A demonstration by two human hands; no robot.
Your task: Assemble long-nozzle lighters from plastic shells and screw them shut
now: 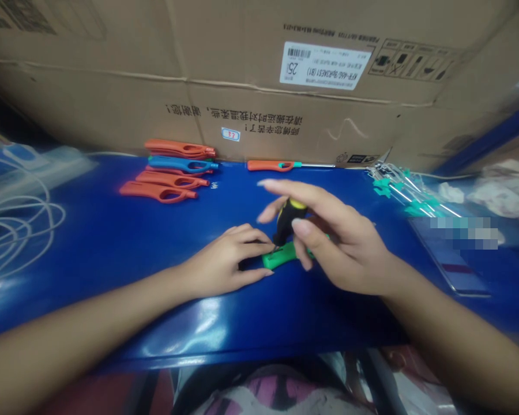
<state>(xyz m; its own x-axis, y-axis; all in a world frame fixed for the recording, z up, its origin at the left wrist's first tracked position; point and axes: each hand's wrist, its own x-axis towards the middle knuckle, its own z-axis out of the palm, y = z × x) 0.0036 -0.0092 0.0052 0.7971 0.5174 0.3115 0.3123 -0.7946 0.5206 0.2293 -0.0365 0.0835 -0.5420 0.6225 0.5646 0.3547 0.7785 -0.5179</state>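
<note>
At the frame's centre, we are pinching the near-left end of a green lighter handle [282, 255] between the left hand's [225, 256] thumb and fingers, while the right hand's [350, 248] fingers are loosely holding a screwdriver [288, 220]. We are judging the handle light, stiff, smooth plastic, best gripped along its sides. The table's [112, 242] edge is running below; room is opening centre-left.

Screwdriver [288, 221] black with yellow; nearby casing [281, 256] bright green; piled casings [143, 190] mostly orange, one blue; table [99, 248] blue; carton [112, 98] brown.
</note>
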